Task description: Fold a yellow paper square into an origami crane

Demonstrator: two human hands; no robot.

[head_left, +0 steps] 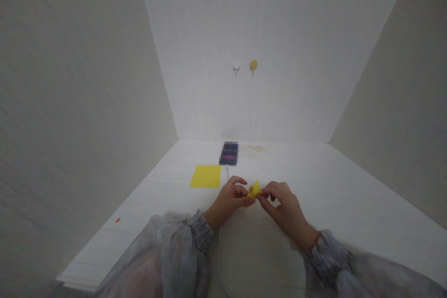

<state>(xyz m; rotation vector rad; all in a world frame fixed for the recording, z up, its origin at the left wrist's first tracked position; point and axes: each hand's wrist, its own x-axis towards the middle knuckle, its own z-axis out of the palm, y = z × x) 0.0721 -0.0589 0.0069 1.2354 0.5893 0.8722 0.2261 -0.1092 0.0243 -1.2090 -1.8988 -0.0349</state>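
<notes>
A small folded piece of yellow paper (256, 188) is held up between both hands, just above the white table. My left hand (233, 198) pinches its left side between thumb and fingers. At the right edge, the thumb and fingertips of my right hand (283, 205) are closed on the same paper. The fingertips cover parts of it, so its full folded shape is hidden. A flat square sheet of yellow paper (206, 176) lies on the table to the left of my left hand.
A phone (229, 153) with a blurred screen lies near the back wall, a white cable (227, 172) at its lower end. A small orange-red piece (118, 220) sits at the left. Two hooks, one white (236, 65) and one yellow (253, 64), are on the wall.
</notes>
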